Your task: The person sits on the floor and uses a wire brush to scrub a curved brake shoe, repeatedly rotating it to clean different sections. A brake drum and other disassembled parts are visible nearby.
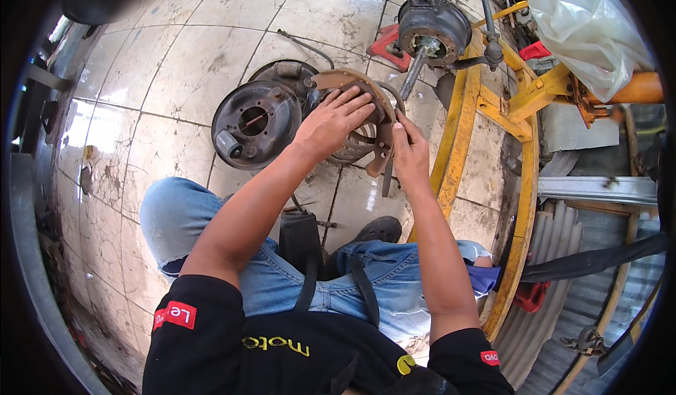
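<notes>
My left hand [335, 122] lies with its fingers stretched out across a rusty brown curved brake shoe [384, 124]. At the shoe's right edge, my right hand [411, 150] grips it, thumb on the near side and the other fingers partly hidden behind. Under and around the shoe are more curved metal parts [352, 154], which I cannot fully make out. Just left of my left hand sits a dark round brake backing plate [229, 113] with a central hole. Another dark plate [303, 71] shows partly behind it, and a thin black hose [306, 43] sticks out beyond.
A yellow metal frame [454, 134] stands close on my right. Beyond it is an axle end with a dark hub [433, 29], above a red stand [389, 46]. Clear plastic sheeting [577, 29] hangs at the far right. Cracked white tiles [176, 64] cover the floor.
</notes>
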{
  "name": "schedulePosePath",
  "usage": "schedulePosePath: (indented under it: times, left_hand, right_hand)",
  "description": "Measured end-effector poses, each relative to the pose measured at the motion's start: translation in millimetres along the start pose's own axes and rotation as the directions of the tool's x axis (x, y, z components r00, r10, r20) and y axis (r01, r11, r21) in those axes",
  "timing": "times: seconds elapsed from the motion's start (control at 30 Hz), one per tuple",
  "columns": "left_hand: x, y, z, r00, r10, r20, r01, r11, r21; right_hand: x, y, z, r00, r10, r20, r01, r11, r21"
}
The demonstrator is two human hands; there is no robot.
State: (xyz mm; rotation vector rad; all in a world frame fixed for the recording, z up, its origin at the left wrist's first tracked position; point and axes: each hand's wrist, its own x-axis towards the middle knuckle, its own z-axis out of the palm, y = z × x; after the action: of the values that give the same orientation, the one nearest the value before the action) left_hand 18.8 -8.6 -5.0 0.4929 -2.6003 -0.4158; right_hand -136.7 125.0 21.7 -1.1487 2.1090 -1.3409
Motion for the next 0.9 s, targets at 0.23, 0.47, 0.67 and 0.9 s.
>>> schedulePosePath:
  times: [0.23, 0.47, 0.67, 0.9]
  left_hand:
    - [-5, -8, 1, 0.995, -0.099, -0.032, 0.100, 0.994, 0.034]
    - [-2, -5, 0, 0.997, -0.073, 0.016, 0.073, 0.997, 0.005]
    - [-10, -9, -12, 0.972, -0.225, -0.067, 0.214, 0.966, -0.146]
    - [-5, 19, -44, 0.791, -0.611, -0.024, 0.544, 0.722, -0.428]
  right_hand:
    - [-2, 1, 1, 1.000, 0.006, -0.005, -0.006, 1.000, 0.015]
    - [-3, -3, -1, 1.000, 0.022, 0.014, -0.022, 1.000, 0.001]
    - [1, -6, 2, 1.000, 0.015, 0.010, -0.014, 0.999, -0.053]
    - [0, 1, 3, 1.000, 0.001, 0.031, 0.002, 0.993, -0.118]
